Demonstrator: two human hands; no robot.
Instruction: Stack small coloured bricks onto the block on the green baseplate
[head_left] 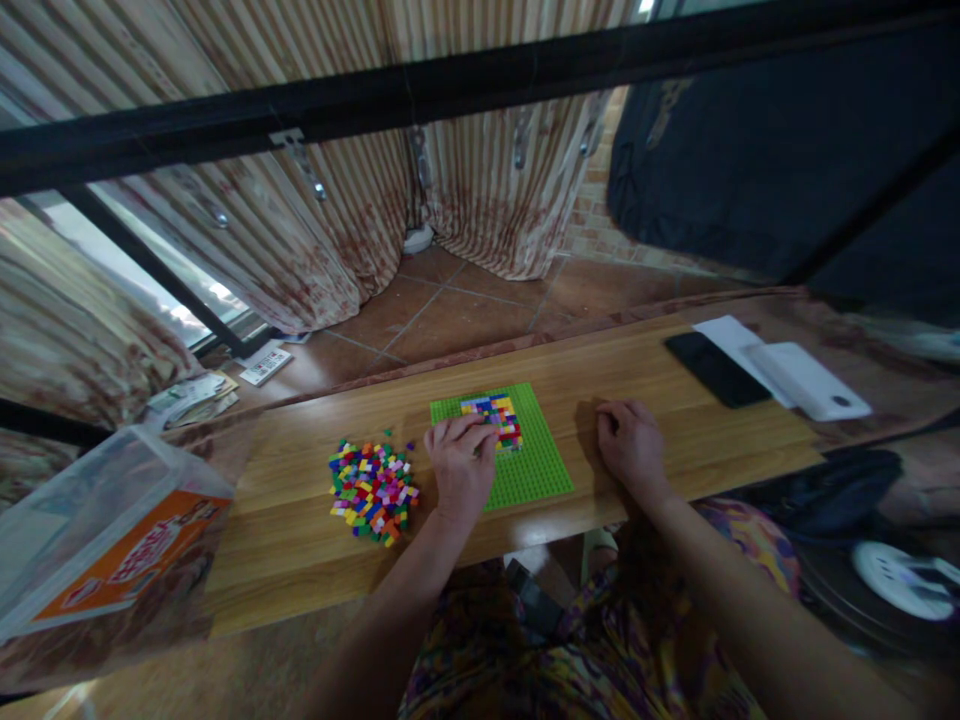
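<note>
My left hand (459, 462) is over the left side of a green studded baseplate (534, 470), its fingertips pinched together at a patch of small multicoloured bricks (511, 418). Whatever is between those fingertips is too small or hidden to make out. The patch covers the plate's upper middle, partly behind my fingers. To the left of that hand lies a loose pile of small coloured bricks (373, 490) on the wooden tabletop. My right hand (631, 440) rests on the wood to the right of the baseplate, curled into a loose fist with nothing seen in it.
A black phone (716, 368) lies at the right end of the wooden table (292, 570), beside a white box-like item (810, 380). At the left stands a clear plastic bin (120, 530) with an orange label. Curtains and a dark metal bar (352, 105) are beyond.
</note>
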